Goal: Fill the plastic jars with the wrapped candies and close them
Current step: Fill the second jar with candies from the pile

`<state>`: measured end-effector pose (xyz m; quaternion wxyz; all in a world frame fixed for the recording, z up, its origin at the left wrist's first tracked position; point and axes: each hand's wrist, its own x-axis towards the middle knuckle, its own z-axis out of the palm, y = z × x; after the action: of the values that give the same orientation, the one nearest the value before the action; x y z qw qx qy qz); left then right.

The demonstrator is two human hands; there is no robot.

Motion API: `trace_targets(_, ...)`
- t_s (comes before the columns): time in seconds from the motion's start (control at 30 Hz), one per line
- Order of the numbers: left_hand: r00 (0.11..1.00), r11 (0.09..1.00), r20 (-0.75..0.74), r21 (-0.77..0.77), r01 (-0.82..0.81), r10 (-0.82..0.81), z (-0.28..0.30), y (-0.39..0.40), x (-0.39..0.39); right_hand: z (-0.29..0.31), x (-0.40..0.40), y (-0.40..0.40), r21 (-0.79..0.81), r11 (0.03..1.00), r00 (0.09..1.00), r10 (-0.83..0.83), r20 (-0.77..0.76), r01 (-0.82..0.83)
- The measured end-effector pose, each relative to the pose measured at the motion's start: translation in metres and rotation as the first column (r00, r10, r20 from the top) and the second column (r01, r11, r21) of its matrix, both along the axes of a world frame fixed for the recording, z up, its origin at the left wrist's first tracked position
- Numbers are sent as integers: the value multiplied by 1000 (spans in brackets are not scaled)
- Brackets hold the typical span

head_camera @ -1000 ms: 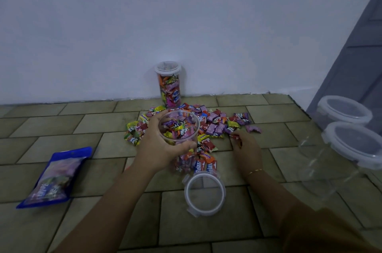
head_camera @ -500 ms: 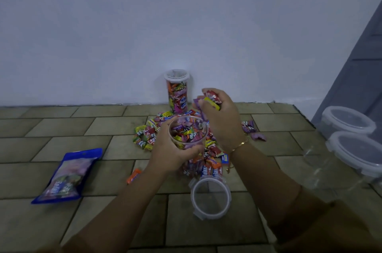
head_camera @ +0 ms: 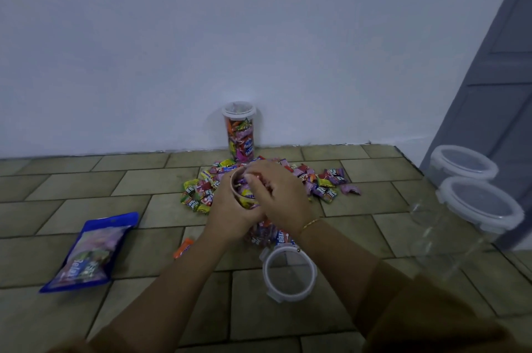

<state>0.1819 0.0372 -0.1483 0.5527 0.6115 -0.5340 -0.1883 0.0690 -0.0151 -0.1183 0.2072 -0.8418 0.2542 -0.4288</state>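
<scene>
ITEM: open jar (head_camera: pixel 244 200), in my hands, just in front of the candy pile (head_camera: pixel 322 182)
- L hand (head_camera: pixel 227 208): fingers curled round the jar wall, gripping it, mouth tipped a bit toward me
- R hand (head_camera: pixel 277 198): over the jar mouth, fingers bent down onto the sweets; can't tell if it's pinching any or just pressing them in
- Contents: wrapped candies heaped to approx rim level, jar looks near full

OTHER STOCK (all placed rel. to the pile)
- filled jar (head_camera: pixel 239 133): behind pile, against wall (head_camera: pixel 201 35), lid on
- loose lid (head_camera: pixel 289 273): in front of pile, nearest me, flat on floor (head_camera: pixel 86 194); prob. belongs to the jar I'm holding
- 2 empty jars (head_camera: pixel 466 208): well to the right of pile, lids on, by the grey door (head_camera: pixel 495 64)
- blue candy bag (head_camera: pixel 89 251): left of pile, nearer me
- stray orange candy (head_camera: pixel 183 247): left-front of pile, apart from it

RISKS
- Overfill: sweets proud of rim, so lid won't seat or clip; need to press down or take a few out
- Spill: jar tilted and topped up, R hand pulling away could drag wrappers out over the edge
- Slip: smooth plastic wall, one-hand grip while R reaches for the lid; jar could drop into the pile
- Wrapper tail caught under the lid rim, so closure only looks shut
- Stray orange one easy to miss at the end
</scene>
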Motion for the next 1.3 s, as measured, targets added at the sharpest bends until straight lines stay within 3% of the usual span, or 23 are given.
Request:
trace_targets(0.07,1000,1000,-13,4,23,-23,0,0,1,-6,0,2,-102,995,999,-4,-38,0)
trace_targets(0.17,1000,999,9,17,30,-30,-1,0,3,-10,0,1,-100,995,998,-25,-49,20)
trace_targets(0.3,999,1000,35,5,13,-14,-4,1,8,-11,1,2,-13,1000,999,22,-44,-23)
trace_targets(0.4,999,999,29,-30,22,-21,1,4,6,-6,-4,4,156,984,996,77,42,-83)
trace_targets(0.47,999,999,22,-19,32,-31,2,6,5,-6,-12,2,244,968,986,25,165,-65)
trace_targets(0.57,1000,999,4,36,20,-20,-2,8,10,-20,-30,-11,209,971,958,-165,235,116)
trace_targets(0.7,1000,997,10,72,16,-16,-1,12,19,-57,-55,-36,131,964,969,-216,-119,231)
trace_targets(0.83,1000,996,13,84,17,-18,-2,13,32,-80,-68,-42,135,975,846,-78,-527,174)
trace_targets(1.0,999,995,32,103,7,-10,-4,13,39,-91,-59,-31,120,984,830,-43,-555,131)
trace_targets(1.2,999,997,24,81,19,-21,-2,14,36,-96,-50,-28,113,976,701,-49,-711,183)
trace_targets(1.3,999,996,37,91,23,-27,-1,16,37,-103,-46,-26,17,981,741,-135,-658,193)
